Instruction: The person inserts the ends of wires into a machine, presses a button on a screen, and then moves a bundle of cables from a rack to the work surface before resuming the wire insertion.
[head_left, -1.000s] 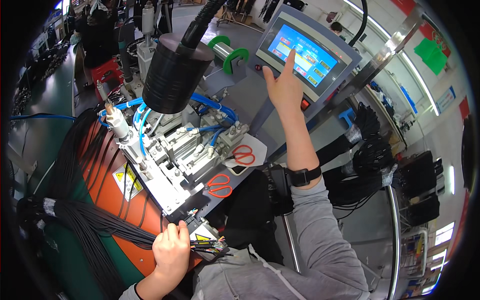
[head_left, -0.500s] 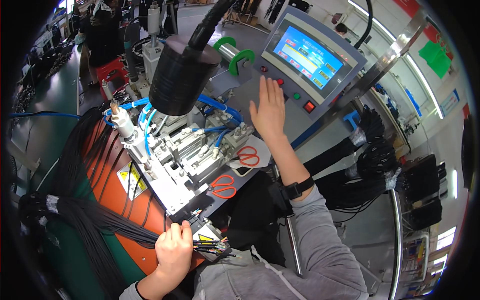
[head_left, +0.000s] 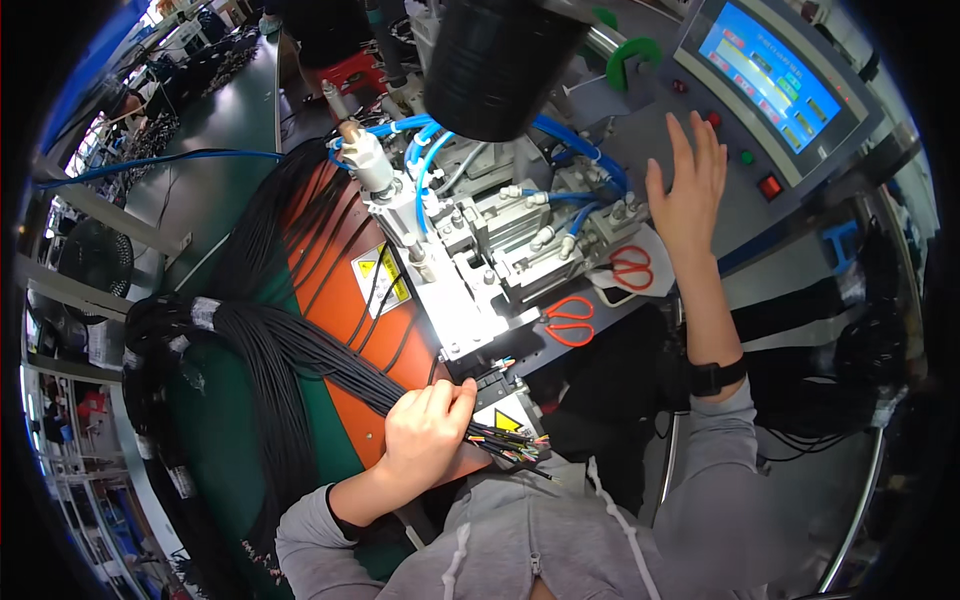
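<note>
My left hand [head_left: 428,430] is closed around a thick bundle of black cables [head_left: 335,365]. Their stripped, many-coloured wire ends [head_left: 510,445] stick out past my fist at the front of the machine. That metal machine [head_left: 480,265], with blue air hoses, is brightly lit beneath a black cylindrical lamp [head_left: 500,70]. Over on the right, my right hand [head_left: 688,190] is held up with fingers apart and nothing in it. It is nearest to the grey control panel [head_left: 735,140], by its red and green buttons; whether it touches the panel I cannot tell.
Two pairs of red-handled scissors [head_left: 570,322] lie beside the machine. More black cables drape over the orange and green worktop [head_left: 350,425]. Cable bundles [head_left: 830,350] hang on a metal rail at right. A green-flanged wire spool [head_left: 632,62] stands behind the machine.
The whole view has shifted, so the machine and both hands appear farther right. My right hand's fingers have spread a little. My left hand keeps its hold on the cables.
</note>
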